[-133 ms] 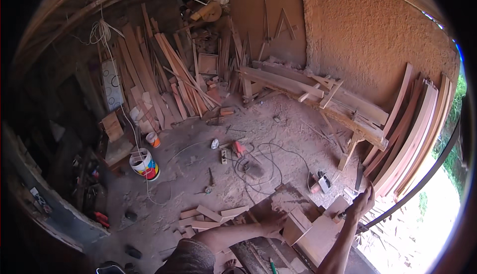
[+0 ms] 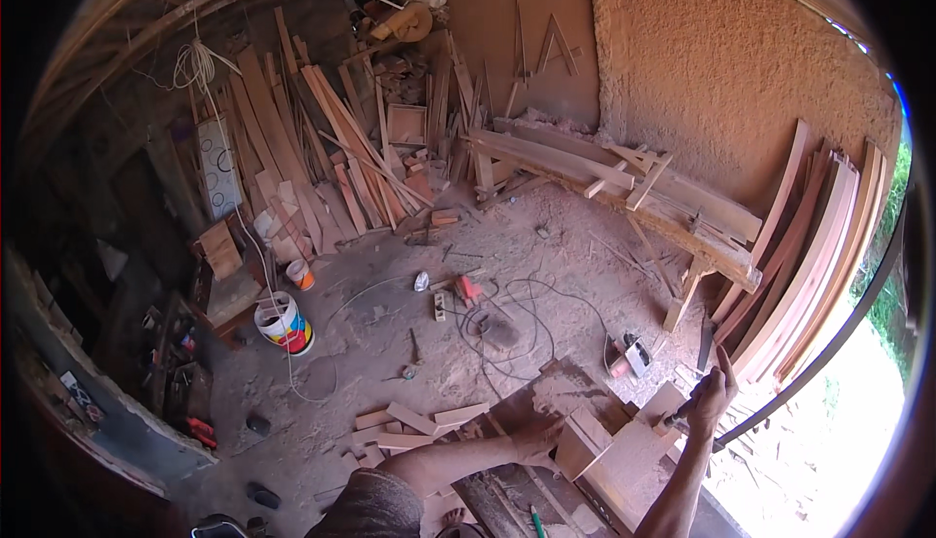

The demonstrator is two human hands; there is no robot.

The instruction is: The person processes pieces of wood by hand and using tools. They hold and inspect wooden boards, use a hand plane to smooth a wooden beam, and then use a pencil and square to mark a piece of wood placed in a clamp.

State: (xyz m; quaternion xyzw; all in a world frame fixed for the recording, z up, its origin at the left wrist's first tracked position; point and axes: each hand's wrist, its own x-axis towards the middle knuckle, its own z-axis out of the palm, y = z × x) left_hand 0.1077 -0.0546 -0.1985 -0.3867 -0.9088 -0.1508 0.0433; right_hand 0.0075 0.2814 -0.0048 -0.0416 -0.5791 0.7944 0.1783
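On the workbench (image 2: 575,382) before me lies a joined wooden piece (image 2: 629,460) of flat boards, with an upright board (image 2: 582,443) at its left end. My left hand (image 2: 536,442) is at that upright board, its fingers curled against the edge and partly hidden. Above the piece's right end, my right hand (image 2: 710,400) is raised, fingers bent round a small dark object that I cannot make out, one finger pointing up. A green pencil-like stick (image 2: 536,520) lies on the bench near the bottom.
Short wood offcuts (image 2: 419,426) are heaped left of the bench. A power tool (image 2: 629,355) and looped cable (image 2: 507,328) lie on the dusty floor. Beyond stand a long wooden bench (image 2: 624,187), leaning planks (image 2: 799,255) and a paint bucket (image 2: 285,324).
My right hand has shifted slightly right and its wrist has turned, with one finger now more upright. My left hand and the wooden piece stay in place.
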